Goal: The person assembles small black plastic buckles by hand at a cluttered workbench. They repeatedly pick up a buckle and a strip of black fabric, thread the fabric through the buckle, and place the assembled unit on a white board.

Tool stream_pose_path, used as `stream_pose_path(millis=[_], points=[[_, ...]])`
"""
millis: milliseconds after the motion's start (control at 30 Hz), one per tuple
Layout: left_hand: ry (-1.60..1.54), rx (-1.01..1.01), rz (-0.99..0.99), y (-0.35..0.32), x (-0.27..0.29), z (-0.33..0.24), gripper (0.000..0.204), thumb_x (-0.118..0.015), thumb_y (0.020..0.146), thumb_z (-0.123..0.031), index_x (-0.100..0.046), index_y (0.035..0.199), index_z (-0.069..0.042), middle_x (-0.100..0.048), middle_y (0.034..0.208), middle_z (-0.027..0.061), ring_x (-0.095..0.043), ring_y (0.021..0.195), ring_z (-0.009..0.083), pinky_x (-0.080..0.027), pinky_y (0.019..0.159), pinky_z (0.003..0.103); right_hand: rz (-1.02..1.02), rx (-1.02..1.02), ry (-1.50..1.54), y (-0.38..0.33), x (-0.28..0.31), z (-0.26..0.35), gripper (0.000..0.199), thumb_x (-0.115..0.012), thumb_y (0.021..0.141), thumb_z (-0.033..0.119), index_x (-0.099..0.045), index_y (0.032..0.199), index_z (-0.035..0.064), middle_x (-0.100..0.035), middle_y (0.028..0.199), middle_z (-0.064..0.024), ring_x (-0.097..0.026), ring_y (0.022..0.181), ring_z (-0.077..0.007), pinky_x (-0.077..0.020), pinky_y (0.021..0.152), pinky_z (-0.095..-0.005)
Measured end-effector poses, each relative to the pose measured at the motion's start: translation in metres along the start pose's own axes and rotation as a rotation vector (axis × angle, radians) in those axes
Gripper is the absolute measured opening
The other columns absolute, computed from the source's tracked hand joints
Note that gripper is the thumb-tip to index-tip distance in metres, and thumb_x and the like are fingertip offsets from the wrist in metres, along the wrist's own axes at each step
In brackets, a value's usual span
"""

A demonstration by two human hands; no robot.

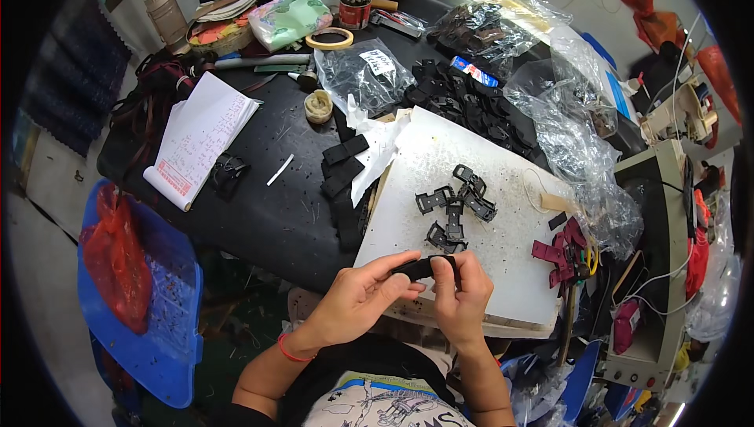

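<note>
Both hands meet over the near edge of a white board. Between them is a short, dark black strap-like piece; its exact kind is hard to make out. My left hand grips its left end, thumb below and fingers above. My right hand pinches the right end between thumb and fingers. Just beyond the hands, several black pieces with rectangular openings lie in a loose cluster on the board. A red cord circles my left wrist.
A heap of black pieces lies behind the board, beside clear plastic bags. Maroon pieces sit at the board's right edge. Leftward are flat black pieces, a small round tub, a notebook and a blue plastic chair.
</note>
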State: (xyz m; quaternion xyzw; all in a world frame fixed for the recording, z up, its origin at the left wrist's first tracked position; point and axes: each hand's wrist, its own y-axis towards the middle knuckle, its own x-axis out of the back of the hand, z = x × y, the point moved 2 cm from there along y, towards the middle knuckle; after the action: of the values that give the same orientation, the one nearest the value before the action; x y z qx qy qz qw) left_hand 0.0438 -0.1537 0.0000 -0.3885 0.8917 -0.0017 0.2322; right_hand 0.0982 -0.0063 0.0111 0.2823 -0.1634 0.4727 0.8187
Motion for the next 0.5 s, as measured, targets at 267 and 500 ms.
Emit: stream_pose_path(millis=[267, 500], points=[[0.167, -0.020, -0.084, -0.002, 0.001, 0.010, 0.030, -0.046, 0.095, -0.004, -0.050, 0.122, 0.007, -0.060, 0.110, 0.0128, -0.064, 0.095, 0.0164, -0.051, 0.084, 0.026, -0.016, 0.131, -0.064, -0.006, -0.007, 0.005, 0.013, -0.069, 0.080, 0.005, -0.057, 0.075, 0.0003, -0.053, 0.064, -0.0078, -0.049, 0.049, -0.0162, -0.0378, 0.045, -0.0292], [-0.551, 0.272, 0.164, 0.000, 0.004, 0.004, 0.028, -0.054, 0.092, -0.006, -0.054, 0.118, 0.005, -0.060, 0.105, 0.0082, -0.061, 0.091, 0.0117, -0.052, 0.083, 0.025, 0.087, 0.324, 0.196, 0.000, 0.013, -0.003, 0.024, -0.067, 0.076, -0.002, -0.065, 0.100, -0.0015, -0.063, 0.083, -0.0108, -0.060, 0.074, -0.0206, -0.0468, 0.063, -0.0275]])
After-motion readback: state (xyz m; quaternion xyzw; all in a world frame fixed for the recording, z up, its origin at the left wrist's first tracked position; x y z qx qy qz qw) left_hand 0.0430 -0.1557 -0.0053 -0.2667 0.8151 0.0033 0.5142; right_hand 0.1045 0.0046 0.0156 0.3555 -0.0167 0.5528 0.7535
